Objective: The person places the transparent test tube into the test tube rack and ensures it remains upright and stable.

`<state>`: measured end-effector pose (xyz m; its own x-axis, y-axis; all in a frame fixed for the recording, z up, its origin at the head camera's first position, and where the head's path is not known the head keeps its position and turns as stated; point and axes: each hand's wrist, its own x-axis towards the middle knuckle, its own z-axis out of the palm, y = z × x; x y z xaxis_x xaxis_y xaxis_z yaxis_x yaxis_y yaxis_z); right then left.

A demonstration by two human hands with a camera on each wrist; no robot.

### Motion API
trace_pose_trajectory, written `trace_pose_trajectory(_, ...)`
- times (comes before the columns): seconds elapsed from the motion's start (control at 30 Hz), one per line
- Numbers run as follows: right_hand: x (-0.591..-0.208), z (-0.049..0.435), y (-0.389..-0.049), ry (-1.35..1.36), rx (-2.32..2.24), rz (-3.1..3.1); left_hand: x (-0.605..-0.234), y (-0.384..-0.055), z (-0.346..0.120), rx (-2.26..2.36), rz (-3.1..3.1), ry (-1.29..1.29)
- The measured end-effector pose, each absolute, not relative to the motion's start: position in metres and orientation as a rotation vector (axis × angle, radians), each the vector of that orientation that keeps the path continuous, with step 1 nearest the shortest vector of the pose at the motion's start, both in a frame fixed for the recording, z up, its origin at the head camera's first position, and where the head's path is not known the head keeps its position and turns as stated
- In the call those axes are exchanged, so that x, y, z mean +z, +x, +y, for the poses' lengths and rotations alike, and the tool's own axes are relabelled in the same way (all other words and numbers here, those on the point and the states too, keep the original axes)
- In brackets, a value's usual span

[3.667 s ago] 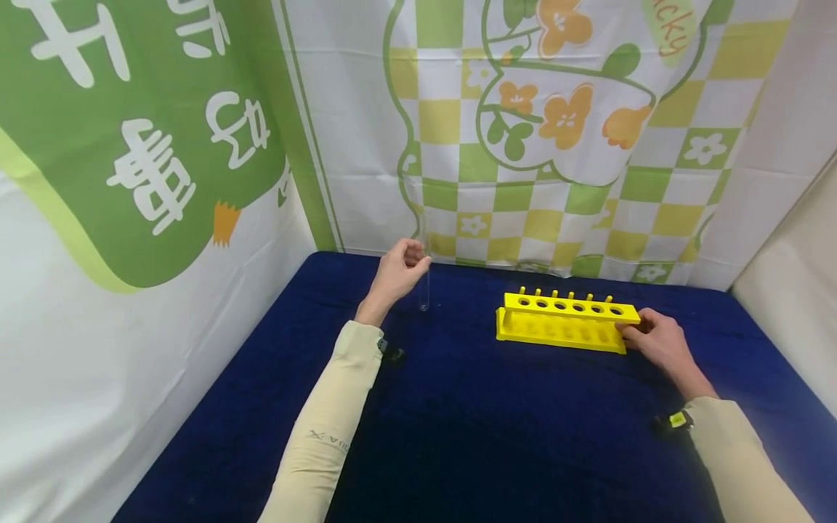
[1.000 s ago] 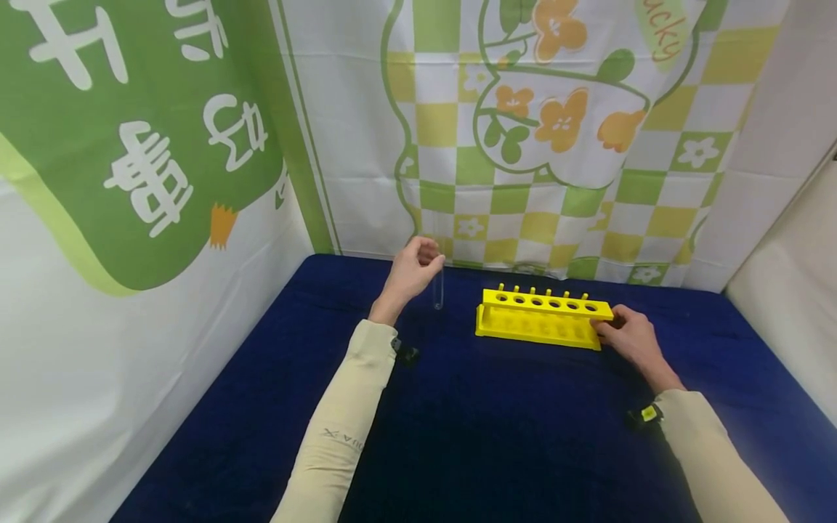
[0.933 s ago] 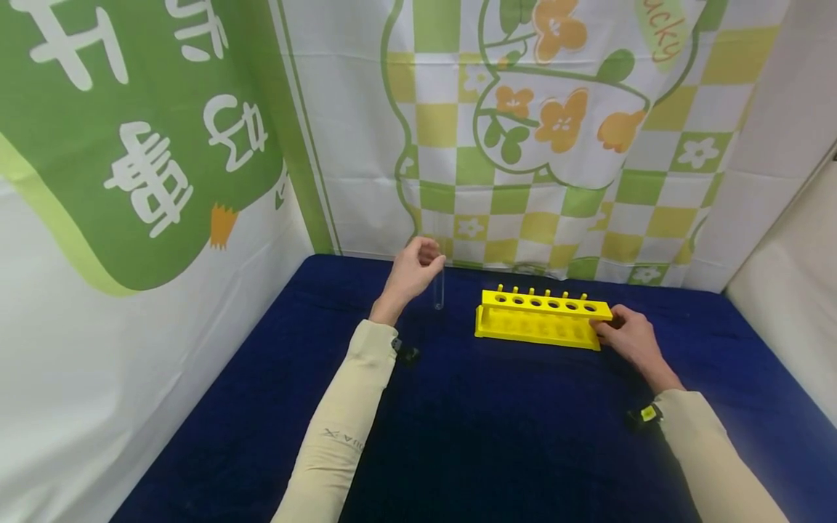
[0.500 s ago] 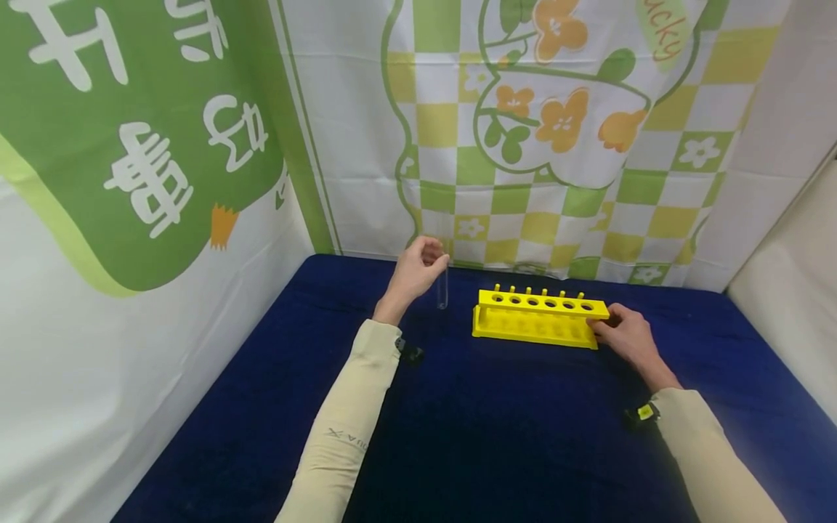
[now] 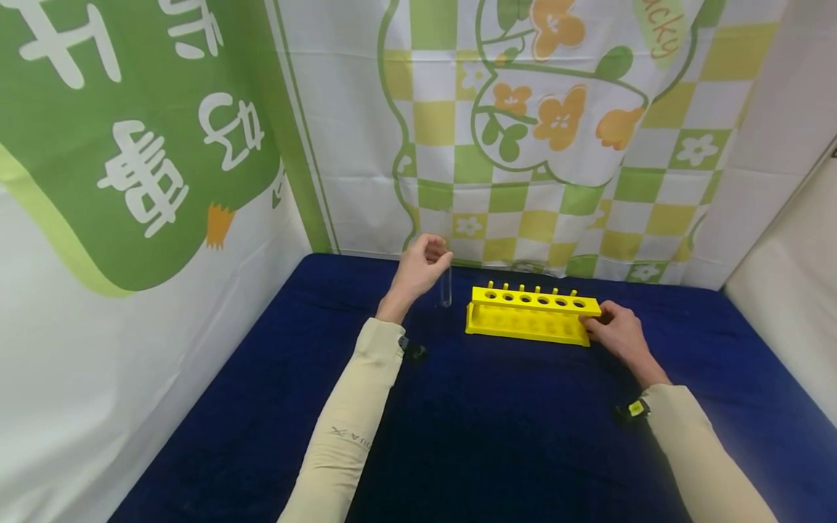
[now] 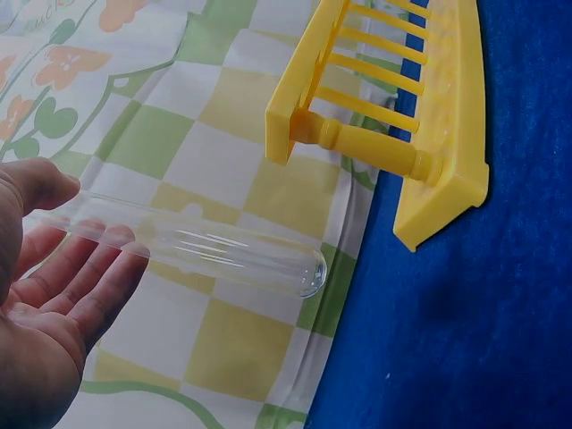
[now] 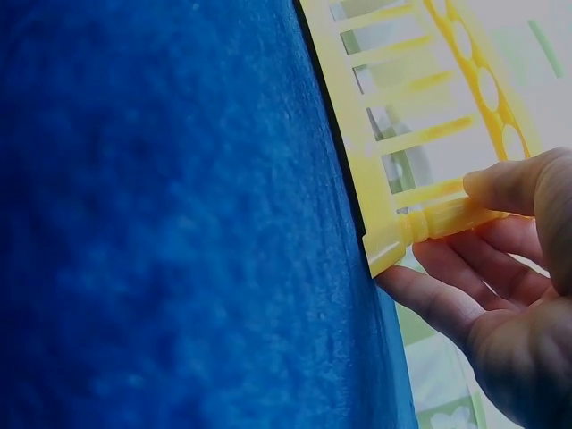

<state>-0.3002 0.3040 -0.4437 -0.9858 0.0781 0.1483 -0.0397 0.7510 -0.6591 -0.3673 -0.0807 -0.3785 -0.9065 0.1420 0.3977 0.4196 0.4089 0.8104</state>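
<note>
In the head view my left hand (image 5: 418, 269) pinches a clear glass test tube (image 5: 446, 289) between thumb and fingers. The tube hangs upright, its rounded end down, just left of a yellow test tube rack (image 5: 526, 328). Up close in the left wrist view, the tube (image 6: 241, 255) looks empty, and its upper part passes behind the thumb. My right hand (image 5: 617, 330) holds the rack's right end. The right wrist view has the thumb and fingers around the end post (image 7: 451, 217), with one fingertip at the base corner. The rack's holes hold no tubes.
A dark blue cloth (image 5: 484, 428) covers the table. Behind it hangs a patterned green, white and yellow curtain (image 5: 458, 116), with a green and white one (image 5: 255, 218) along the left. Upright yellow pegs (image 5: 538, 289) stand along the rack's far side.
The rack has slid left along the table with my right hand. My left hand has carried the test tube to the right, so the gap between tube and rack has narrowed.
</note>
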Motion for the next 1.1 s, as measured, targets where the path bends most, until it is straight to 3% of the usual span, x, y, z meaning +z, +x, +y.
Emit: trace_pose_trajectory(1.1, -0.4440, 0.2976, -0.3009, 0.014, 1.041, -2.773, -0.3730, -0.3641, -0.0835, -1.535, -2.367, -0.467)
